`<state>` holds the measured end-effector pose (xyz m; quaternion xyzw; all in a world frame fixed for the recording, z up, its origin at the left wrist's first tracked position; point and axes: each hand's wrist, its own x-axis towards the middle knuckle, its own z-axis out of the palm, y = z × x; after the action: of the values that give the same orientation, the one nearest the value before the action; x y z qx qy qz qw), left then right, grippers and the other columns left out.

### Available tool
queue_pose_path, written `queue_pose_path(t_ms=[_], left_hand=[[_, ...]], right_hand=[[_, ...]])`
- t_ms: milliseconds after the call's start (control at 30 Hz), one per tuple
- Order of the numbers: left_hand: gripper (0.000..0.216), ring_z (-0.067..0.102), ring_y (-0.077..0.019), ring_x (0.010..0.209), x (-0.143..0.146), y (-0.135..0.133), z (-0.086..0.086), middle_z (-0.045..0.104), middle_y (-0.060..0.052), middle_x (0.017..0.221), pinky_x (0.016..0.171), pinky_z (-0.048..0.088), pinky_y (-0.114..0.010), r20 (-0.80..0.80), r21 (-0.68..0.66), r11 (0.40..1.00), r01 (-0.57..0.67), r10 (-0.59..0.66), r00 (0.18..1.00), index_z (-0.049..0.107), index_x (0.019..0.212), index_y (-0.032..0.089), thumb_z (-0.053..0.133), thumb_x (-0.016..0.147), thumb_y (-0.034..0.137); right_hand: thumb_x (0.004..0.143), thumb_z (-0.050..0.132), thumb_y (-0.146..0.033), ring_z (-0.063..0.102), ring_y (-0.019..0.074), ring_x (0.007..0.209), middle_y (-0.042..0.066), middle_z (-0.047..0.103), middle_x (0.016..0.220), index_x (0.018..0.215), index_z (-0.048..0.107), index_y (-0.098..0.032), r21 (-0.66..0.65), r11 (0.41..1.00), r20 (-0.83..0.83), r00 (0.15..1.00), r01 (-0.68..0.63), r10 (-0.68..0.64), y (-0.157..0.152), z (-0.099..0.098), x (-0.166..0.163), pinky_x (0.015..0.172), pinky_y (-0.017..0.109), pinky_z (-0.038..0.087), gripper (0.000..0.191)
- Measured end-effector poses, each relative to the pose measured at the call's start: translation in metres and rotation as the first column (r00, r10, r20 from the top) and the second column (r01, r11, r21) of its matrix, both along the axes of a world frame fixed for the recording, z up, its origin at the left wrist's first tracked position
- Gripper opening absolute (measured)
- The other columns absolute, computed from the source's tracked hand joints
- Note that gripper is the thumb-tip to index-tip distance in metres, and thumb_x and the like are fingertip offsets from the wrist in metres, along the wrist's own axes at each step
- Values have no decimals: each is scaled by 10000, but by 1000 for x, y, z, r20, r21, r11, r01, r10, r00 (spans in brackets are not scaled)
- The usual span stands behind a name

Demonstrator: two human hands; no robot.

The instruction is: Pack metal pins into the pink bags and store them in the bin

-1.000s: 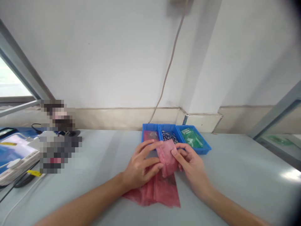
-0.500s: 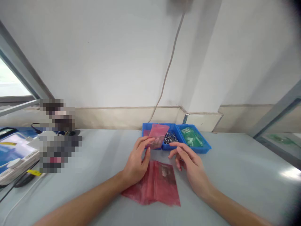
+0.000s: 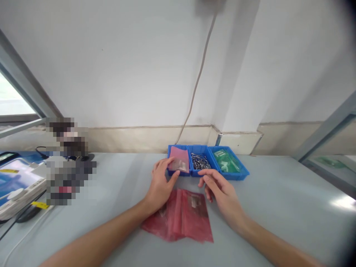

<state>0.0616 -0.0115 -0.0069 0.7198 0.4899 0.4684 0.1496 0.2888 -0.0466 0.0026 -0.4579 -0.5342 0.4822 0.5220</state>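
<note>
A pink plastic bag (image 3: 179,155) with small pieces showing inside lies in the left blue bin (image 3: 187,173). At the front left of that bin, my left hand (image 3: 160,183) has its thumb and fingers apart, fingertips at the bag's edge; light contact is hard to tell. Several red plastic bags (image 3: 178,217) lie overlapped on the table below it. My right hand (image 3: 221,191) hovers before the middle blue bin (image 3: 198,173), its fingers loosely bent and apart with nothing visible in them. Small dark and silver metal parts (image 3: 200,162) fill that middle bin.
Green plastic bags (image 3: 226,162) lie in the right blue bin (image 3: 242,176). On the left are a white power strip (image 3: 25,194), cables and a yellow tag (image 3: 40,205). A wall with a hanging cable (image 3: 198,79) rises behind the grey table (image 3: 119,233).
The pink bag, raised and tilted in my left hand's fingers before, now lies in the left bin. My left fingers have spread off it. My right hand has barely moved.
</note>
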Motion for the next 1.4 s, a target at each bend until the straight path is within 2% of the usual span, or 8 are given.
queue_pose_path(t_ms=[233,433,667,800,1033,1233,1400], left_hand=[[346,578,-267,1265,-3,1,2,679,-76,1317,1134,457,-472,83,-43,999,-5,8,997,643,1380,264,646,1039,325],[275,572,-270,1279,-2,1,3,713,-63,1279,1136,461,-487,40,-1,1000,9,-9,999,685,1308,267,629,1040,301],[371,495,-287,1421,-4,3,-2,660,-79,1411,1209,409,-528,22,34,999,-26,25,999,611,1408,261,620,1043,328],[406,485,-301,1436,-4,4,-5,642,-96,1436,1224,389,-552,4,35,999,-35,35,999,596,1429,252,629,1033,337],[418,422,-299,1507,-2,0,-1,631,-84,1465,1237,383,-543,-17,34,999,8,-8,1000,583,1442,278,639,1033,345],[477,369,-302,1550,-1,-1,-2,589,-91,1528,1250,368,-558,-11,-38,999,19,-19,1000,548,1486,273,652,1030,364],[464,333,-324,1570,0,-1,-3,607,-108,1510,1250,340,-597,-86,-25,999,26,-28,996,540,1488,258,627,1041,349]], right_hand=[[1015,626,-591,521,99,563,3,658,891,1141,669,-239,-6,998,34,997,-62,62,0,-3,1,525,255,428,377],[1015,621,-595,517,104,561,4,650,895,1134,670,-240,0,998,49,996,-70,70,0,-4,1,528,264,421,378],[1026,610,-578,522,102,569,3,645,905,1132,671,-240,4,996,68,994,-86,85,0,-3,0,547,266,424,360],[1025,610,-574,527,103,575,7,649,915,1131,673,-243,-5,997,75,994,-82,82,-1,-3,1,550,269,426,353],[1014,621,-575,520,104,563,4,651,901,1120,679,-246,-7,997,74,994,-80,80,-1,-1,0,544,272,425,350],[1001,624,-597,518,121,564,10,653,897,1110,682,-248,-15,997,73,995,-71,72,-1,0,0,540,284,419,370],[994,628,-611,520,118,559,11,653,893,1101,684,-243,-9,997,72,995,-71,71,-2,2,-1,536,281,421,387]])
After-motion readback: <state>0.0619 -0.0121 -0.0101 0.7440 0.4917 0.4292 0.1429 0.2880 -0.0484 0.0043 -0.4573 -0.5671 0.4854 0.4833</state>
